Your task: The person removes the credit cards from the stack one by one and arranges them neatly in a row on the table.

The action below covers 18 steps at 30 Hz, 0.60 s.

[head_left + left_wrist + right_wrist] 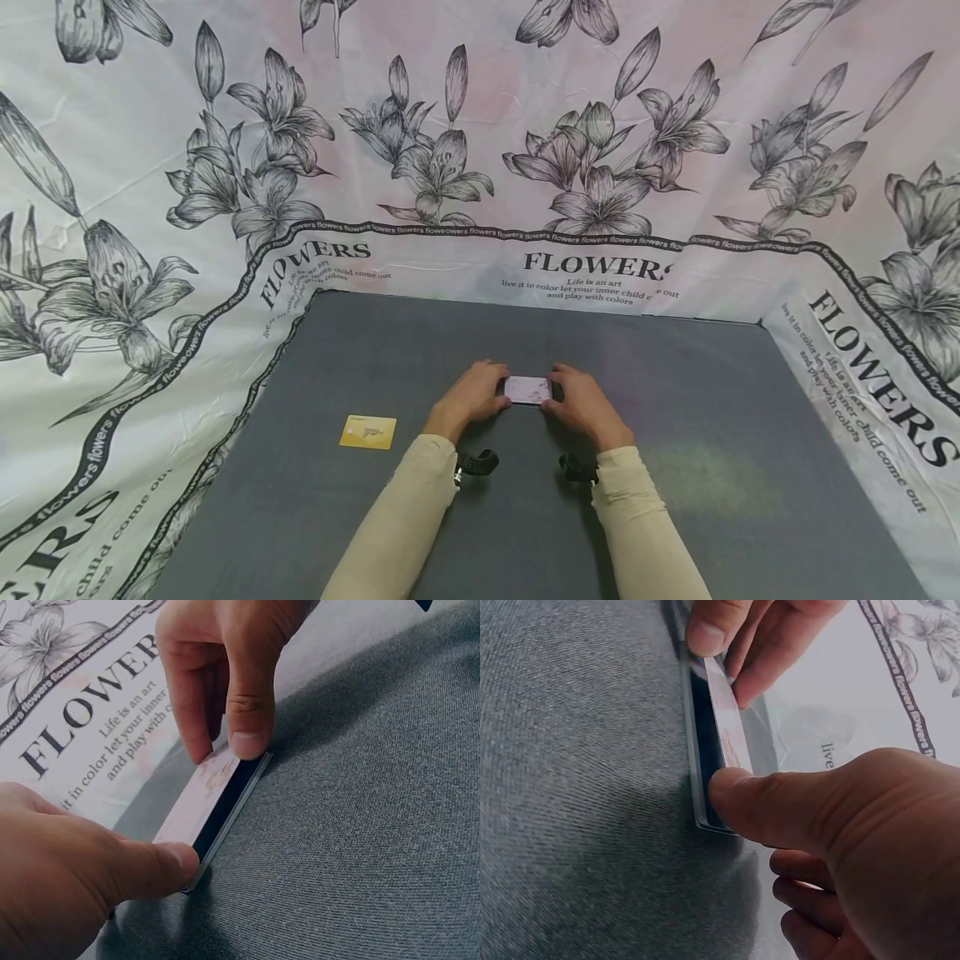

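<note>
A thin card (pixel 528 389) with a pale pink printed face is between both hands, near the middle of the table. My left hand (pixel 474 397) grips its left end, and my right hand (pixel 577 401) grips its right end. In the left wrist view, the thumbs of the left hand (pixel 75 862) and right hand (pixel 232 660) lie on the near side of the pink card (pixel 196 796). Beneath it shows a dark blue flat holder (pixel 225 810) with a clear rim. In the right wrist view, the card (pixel 729 720) is tilted up from the dark holder (pixel 705 735).
A yellow card (pixel 368 432) lies flat on the dark grey tabletop (pixel 300 517), left of the left hand. White sheeting (pixel 435 258) printed with flowers and lettering surrounds the table's back and sides. Black bands (pixel 476 463) are around both wrists.
</note>
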### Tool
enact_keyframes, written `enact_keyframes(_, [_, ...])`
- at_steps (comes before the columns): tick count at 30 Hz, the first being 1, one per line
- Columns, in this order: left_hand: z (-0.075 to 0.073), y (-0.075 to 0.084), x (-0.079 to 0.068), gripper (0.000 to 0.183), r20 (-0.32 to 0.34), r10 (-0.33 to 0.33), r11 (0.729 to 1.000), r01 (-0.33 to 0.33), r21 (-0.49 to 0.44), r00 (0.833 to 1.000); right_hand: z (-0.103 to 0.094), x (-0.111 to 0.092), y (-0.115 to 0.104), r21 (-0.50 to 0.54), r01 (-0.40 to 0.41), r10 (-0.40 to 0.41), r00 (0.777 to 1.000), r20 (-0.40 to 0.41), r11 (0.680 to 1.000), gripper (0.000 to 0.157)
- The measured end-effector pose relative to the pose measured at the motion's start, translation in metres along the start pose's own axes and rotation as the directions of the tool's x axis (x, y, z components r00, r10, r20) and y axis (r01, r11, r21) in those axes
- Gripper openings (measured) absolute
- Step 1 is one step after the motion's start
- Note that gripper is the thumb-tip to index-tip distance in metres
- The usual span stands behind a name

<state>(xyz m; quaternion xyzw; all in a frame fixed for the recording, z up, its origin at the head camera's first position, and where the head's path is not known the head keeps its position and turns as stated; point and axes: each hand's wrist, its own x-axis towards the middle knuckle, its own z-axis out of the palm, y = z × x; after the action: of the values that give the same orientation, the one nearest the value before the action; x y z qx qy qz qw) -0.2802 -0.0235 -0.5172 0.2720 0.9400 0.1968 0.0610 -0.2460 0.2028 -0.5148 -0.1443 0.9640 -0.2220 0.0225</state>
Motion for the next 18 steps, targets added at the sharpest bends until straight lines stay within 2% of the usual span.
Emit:
enact_keyframes(7, [-0.003, 0.0, 0.001, 0.049, 0.012, -0.025, 0.999, 0.025, -0.026, 1.0, -0.004, 0.0, 0.002, 0.013, 0.006, -0.006, 1.0, -0.014, 1.0, 0.052])
enact_keyframes(18, [-0.016, 0.006, -0.01, 0.052, 0.005, -0.076, 0.997, 0.076, -0.034, 0.997, -0.007, 0.0, -0.006, 0.007, 0.022, -0.022, 1.0, -0.018, 1.0, 0.053])
